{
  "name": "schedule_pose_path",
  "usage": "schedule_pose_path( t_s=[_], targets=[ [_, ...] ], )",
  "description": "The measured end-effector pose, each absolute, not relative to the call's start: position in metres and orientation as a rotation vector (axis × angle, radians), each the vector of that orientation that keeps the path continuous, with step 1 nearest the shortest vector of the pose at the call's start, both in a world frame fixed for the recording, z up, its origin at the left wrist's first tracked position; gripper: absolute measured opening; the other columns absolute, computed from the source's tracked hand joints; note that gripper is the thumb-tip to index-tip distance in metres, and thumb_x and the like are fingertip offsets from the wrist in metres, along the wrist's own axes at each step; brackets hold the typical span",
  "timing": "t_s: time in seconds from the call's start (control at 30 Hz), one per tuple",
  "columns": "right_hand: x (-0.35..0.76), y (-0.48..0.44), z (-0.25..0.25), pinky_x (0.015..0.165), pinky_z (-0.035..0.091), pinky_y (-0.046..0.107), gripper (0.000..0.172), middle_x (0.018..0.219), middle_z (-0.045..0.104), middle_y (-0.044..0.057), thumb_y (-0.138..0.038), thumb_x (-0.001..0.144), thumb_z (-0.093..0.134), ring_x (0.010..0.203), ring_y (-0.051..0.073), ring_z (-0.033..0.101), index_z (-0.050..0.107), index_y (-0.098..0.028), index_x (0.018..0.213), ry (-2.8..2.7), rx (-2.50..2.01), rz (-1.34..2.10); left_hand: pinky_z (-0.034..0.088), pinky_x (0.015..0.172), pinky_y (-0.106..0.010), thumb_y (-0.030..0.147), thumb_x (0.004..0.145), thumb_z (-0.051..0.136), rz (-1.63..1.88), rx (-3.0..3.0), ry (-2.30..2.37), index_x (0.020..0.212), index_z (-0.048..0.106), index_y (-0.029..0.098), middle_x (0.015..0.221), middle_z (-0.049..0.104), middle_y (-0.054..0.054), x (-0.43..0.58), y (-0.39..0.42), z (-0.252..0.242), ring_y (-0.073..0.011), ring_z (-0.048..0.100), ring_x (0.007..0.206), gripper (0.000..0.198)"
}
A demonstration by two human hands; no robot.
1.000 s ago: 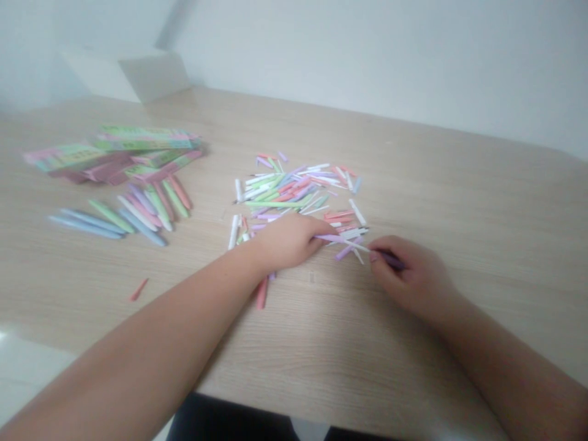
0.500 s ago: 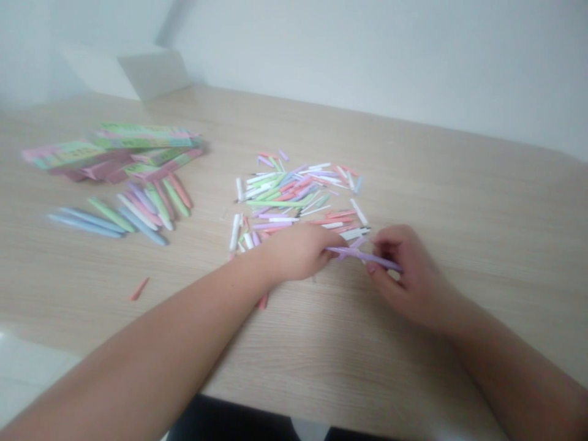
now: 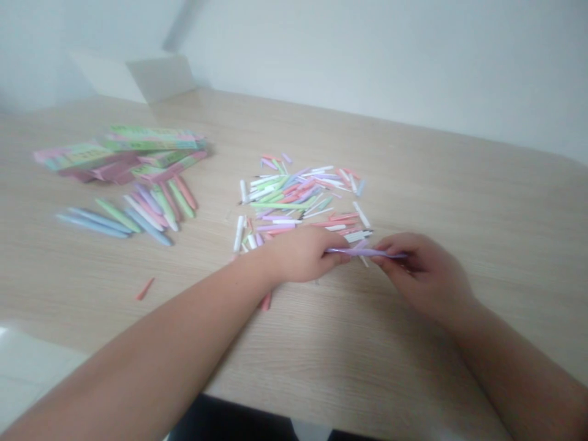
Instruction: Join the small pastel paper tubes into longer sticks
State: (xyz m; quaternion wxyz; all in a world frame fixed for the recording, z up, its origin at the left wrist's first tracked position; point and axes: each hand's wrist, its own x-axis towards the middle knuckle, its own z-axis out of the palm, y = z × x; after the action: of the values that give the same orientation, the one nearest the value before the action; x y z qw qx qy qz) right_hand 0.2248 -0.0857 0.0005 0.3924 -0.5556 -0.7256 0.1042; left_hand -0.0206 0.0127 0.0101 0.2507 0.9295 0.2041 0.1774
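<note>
A slim purple pen point(image 3: 362, 252) lies level between my two hands, just above the near edge of a spread of loose pen parts. My left hand point(image 3: 305, 252) is closed around its left end, back of the hand facing up. Thumb and fingers of my right hand point(image 3: 413, 263) pinch the right part of the pen. Beyond the hands, the loose pen parts point(image 3: 294, 190) lie in white, green, purple and coral: barrels, caps and thin refills. Blur hides the pen's fine detail, and my left forearm covers some near parts.
Assembled-looking pens point(image 3: 114, 215) in blue, green, pink and purple lie at the left. Behind them are stacked green and pink patterned boxes point(image 3: 156, 139). A lone coral cap-like piece point(image 3: 146, 288) rests nearer me. A white box-like object point(image 3: 160, 78) stands against the wall.
My right hand has closed its thumb and fingers more firmly on the purple pen. The pen, slanted before, now lies nearly level. The view has shifted slightly.
</note>
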Motion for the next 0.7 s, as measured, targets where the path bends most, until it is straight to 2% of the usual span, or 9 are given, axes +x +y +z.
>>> schedule_pose_path(
  t_s=[0.33,0.53,0.63,0.7],
  targets=[
    [0.2288,-0.0805,0.0058,0.067,0.056,0.033,0.013,0.091,0.075,0.003,-0.037,0.092,0.07,0.079,0.021,0.071,0.072,-0.027,0.1,-1.947,-1.53,0.207,0.048,0.085,-0.033,0.042,0.103,0.045,0.463,2.498,0.59,0.117,0.071,0.023,0.11,0.074,-0.006,-0.0173,0.0118,0.0091,-0.0212,0.066,0.099,0.036],
    [0.2208,-0.0827,0.0084,0.06,0.058,0.031,0.018,0.073,0.074,0.001,-0.043,0.096,0.063,0.065,0.019,0.072,0.064,-0.025,0.097,-1.753,-1.569,0.538,0.048,0.086,-0.033,0.04,0.103,0.045,0.499,2.548,0.571,0.113,0.071,0.021,0.106,0.074,-0.007,-0.0151,0.0082,0.0101,-0.0217,0.066,0.1,0.034],
    [0.2214,-0.082,0.0069,0.058,0.059,0.032,0.023,0.072,0.074,0.001,-0.048,0.095,0.063,0.062,0.02,0.072,0.058,-0.025,0.092,-1.679,-1.562,0.685,0.048,0.084,-0.033,0.041,0.103,0.044,0.504,2.563,0.594,0.11,0.071,0.021,0.105,0.073,-0.007,-0.0147,0.0086,0.0085,-0.0218,0.066,0.098,0.034],
    [0.2239,-0.0809,0.0058,0.058,0.059,0.032,0.025,0.073,0.075,0.002,-0.049,0.094,0.064,0.063,0.02,0.072,0.059,-0.024,0.09,-1.731,-1.605,0.686,0.048,0.083,-0.033,0.041,0.103,0.045,0.503,2.567,0.611,0.11,0.071,0.021,0.106,0.073,-0.007,-0.0147,0.0097,0.0069,-0.0216,0.066,0.099,0.034]
  ],
)
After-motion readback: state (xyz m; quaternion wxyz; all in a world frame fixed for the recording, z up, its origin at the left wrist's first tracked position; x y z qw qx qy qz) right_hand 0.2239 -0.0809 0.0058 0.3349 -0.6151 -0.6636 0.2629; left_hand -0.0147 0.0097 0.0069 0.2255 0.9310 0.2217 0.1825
